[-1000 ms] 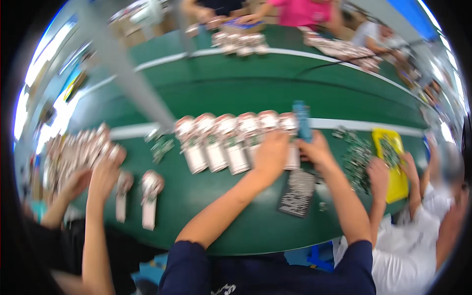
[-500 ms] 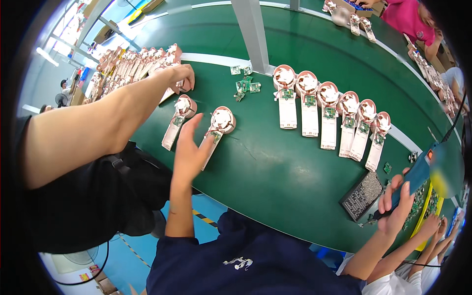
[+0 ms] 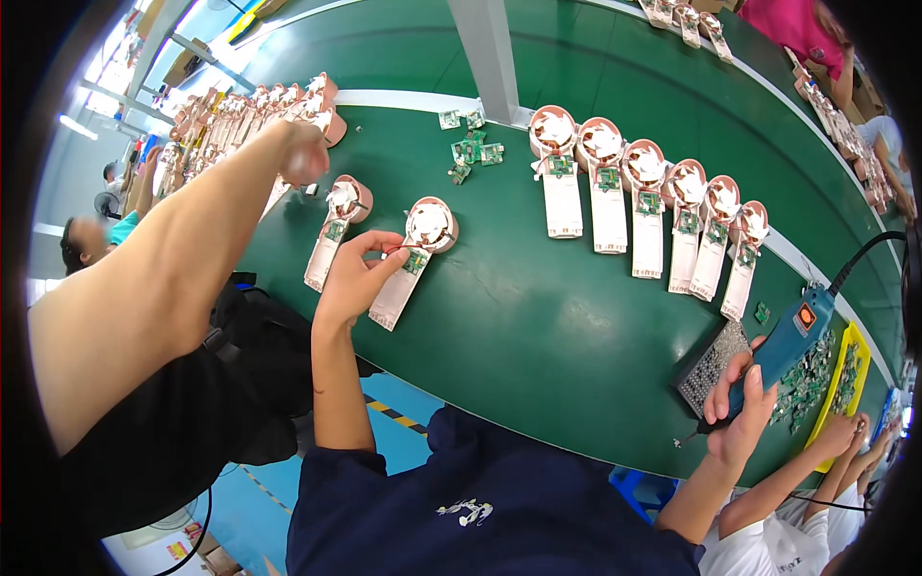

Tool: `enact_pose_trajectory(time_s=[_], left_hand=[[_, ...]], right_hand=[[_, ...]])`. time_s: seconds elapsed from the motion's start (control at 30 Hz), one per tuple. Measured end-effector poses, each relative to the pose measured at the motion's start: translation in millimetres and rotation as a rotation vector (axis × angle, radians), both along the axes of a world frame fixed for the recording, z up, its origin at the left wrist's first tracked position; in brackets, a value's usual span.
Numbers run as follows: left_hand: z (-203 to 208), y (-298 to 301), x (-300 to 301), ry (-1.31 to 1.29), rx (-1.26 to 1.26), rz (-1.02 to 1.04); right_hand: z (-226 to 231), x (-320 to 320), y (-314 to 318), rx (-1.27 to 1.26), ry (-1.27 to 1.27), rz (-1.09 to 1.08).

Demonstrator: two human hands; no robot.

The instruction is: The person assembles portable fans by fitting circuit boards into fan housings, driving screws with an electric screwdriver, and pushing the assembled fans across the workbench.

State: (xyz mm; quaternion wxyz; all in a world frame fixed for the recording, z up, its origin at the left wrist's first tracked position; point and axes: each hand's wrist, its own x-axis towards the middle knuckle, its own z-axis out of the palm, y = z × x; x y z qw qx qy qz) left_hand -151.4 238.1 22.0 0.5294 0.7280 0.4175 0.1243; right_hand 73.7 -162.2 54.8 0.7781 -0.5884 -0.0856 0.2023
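Observation:
My left hand (image 3: pixel 360 283) is closed at the near fan, its thumb and forefinger pinched at a thin red wire (image 3: pixel 408 248) by the circuit board. That handheld fan (image 3: pixel 431 227) lies with its pale handle toward me, inner parts exposed. Beside it on the left is a second open fan (image 3: pixel 327 252). In my right hand (image 3: pixel 741 398) is a teal electric screwdriver (image 3: pixel 789 336), its bit pointing down and left. Something small shows at the bit's tip, too small to make out. The bit is beside a black tray (image 3: pixel 688 376) filled with small metal pieces, likely screws.
Several open fans (image 3: pixel 647 226) stand in a row at the right, and loose green boards (image 3: pixel 471 151) lie near a metal post (image 3: pixel 490 67). More boards (image 3: pixel 802 394) lie by a yellow tray (image 3: pixel 858 336). A co-worker's arm (image 3: pixel 182 230) reaches across the left toward massed fans (image 3: pixel 240 120).
My left hand has come from above the near fan down to its wire and pinched. My right hand has lowered the screwdriver leftward, beside the tray. The co-worker's hand has moved left.

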Motion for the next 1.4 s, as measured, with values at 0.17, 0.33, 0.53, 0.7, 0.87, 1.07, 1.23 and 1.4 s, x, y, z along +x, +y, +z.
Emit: enact_pose_trajectory(time_s=[0.17,0.33,0.53,0.7,0.87,1.07,1.23,1.4], left_hand=[[-24,18,16,0.085,-0.017,-0.129],[-9,18,-9,0.065,-0.203,0.008],[-31,-102,52,-0.135,-0.282,-0.030],[-29,-203,82,-0.223,-0.382,-0.082],[-22,-238,113,-0.131,-0.209,-0.220],[-6,-235,116,-0.022,-0.010,-0.287],[-1,-235,121,-0.010,0.332,-0.395],[-3,-243,122,-0.015,0.202,-0.355]], right_hand=[[1,-2,-11,0.124,0.062,-0.114],[4,13,-6,0.588,-0.215,-0.031],[8,14,-22,0.629,-0.489,-0.027],[2,23,-27,0.658,-0.521,0.073],[23,45,-28,0.604,-0.669,-0.018],[-3,61,-23,0.553,-0.618,-0.275],[-12,72,-24,0.555,-0.605,-0.344],[-16,78,-22,0.486,-0.584,-0.387]])
